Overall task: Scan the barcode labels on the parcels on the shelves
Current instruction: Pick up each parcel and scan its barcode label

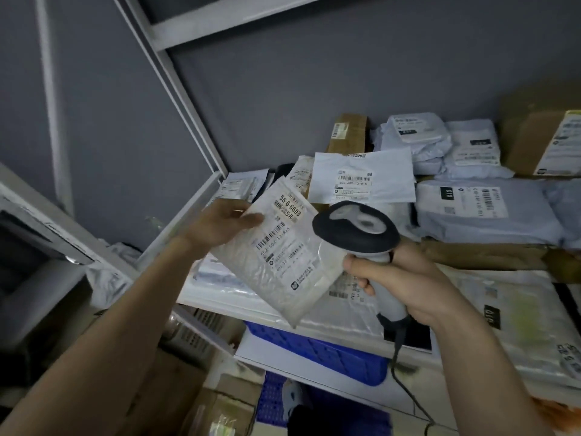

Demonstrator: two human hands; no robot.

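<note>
Left grip: holding one white bubble mailer by its upper left edge, thumb lying across the front, label facing up, lifted off the shelf near its front left corner.
Right grip: wrapping around the handle of the scanner, head pointing away toward the back of the shelf, just beside the mailer's right edge.
Risk, missed read: scanner head sitting beside the label rather than aiming at it; glossy wrinkled film likely throwing glare.
Risk, wrong code: mailer carrying several barcodes; a second labelled white envelope lying just behind, possibly catching the beam.
Risk, slip: holding by one edge only, mailer sagging, possibly dropping toward the blue crate below.
Risk, cable: cord hanging down past the front edge, possibly snagging.
Count, hands: two.
Count, scanners: one.
Count, parcels in hand: one.
Count, parcels on shelf: roughly ten showing; exact number not telling, stacks overlapping.
Count, brown cartons on shelf: two plainly showing.
</note>
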